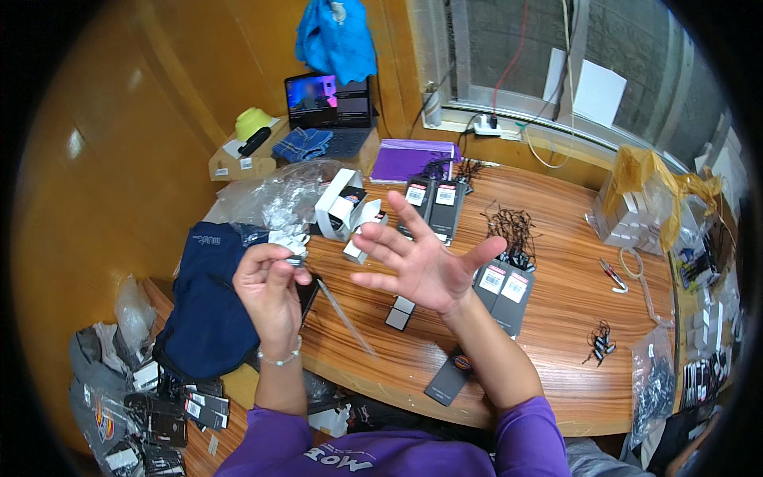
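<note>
My left hand [269, 292] is raised above the left part of the table, pinching a small dark piece [295, 261] between thumb and fingertips; its exact kind is too small to make out. With fingers spread and palm showing, my right hand [425, 266] hangs over the middle of the table and holds nothing. Beyond it lie dark hang tags with white labels [433, 205], black strings at their far end. More labelled tags [505, 294] lie beside my right wrist. Below that forearm rests a single dark tag [449, 378]. Small white-faced labels [399, 313] are under my right hand.
An opened white box [327, 208] and clear plastic bags [270, 195] stand far left, near a navy cloth bag [208, 298]. A tablet [328, 102] leans behind. At right are stacked white boxes [626, 215], a pen [610, 273] and a bag of black strings [653, 381].
</note>
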The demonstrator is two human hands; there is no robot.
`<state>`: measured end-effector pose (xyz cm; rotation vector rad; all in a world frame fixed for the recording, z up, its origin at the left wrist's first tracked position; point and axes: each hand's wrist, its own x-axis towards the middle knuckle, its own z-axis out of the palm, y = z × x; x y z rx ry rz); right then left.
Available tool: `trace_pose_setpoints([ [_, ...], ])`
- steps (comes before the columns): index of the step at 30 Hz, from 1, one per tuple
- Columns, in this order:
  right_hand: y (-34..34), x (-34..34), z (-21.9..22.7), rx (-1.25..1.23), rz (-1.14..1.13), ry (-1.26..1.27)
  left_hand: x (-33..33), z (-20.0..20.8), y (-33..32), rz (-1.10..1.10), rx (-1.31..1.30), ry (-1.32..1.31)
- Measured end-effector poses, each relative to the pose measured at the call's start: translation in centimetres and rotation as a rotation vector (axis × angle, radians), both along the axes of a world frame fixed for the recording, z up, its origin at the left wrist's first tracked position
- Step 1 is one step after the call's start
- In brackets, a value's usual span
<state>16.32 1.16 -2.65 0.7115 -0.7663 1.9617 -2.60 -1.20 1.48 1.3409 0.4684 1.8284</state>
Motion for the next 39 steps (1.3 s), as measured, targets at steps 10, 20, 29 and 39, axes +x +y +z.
trace_pose_setpoints([
  [10,-0.4,-0.1,0.4,0.104,-0.001,-0.022,-0.2,0.4,0.5,0.032,0.058,-0.003],
  [20,-1.5,-1.3,1.1,0.33,-0.701,-0.956,1.7,0.1,-0.3,0.322,0.13,0.757],
  [29,-0.4,0.0,1.2,-0.029,-0.593,-0.88,3.0,-2.2,2.1,0.197,0.065,0.586],
  [39,-0.1,0.3,0.8,-0.228,-0.784,-0.726,5.9,-4.3,1.6,-0.119,-0.173,0.508],
])
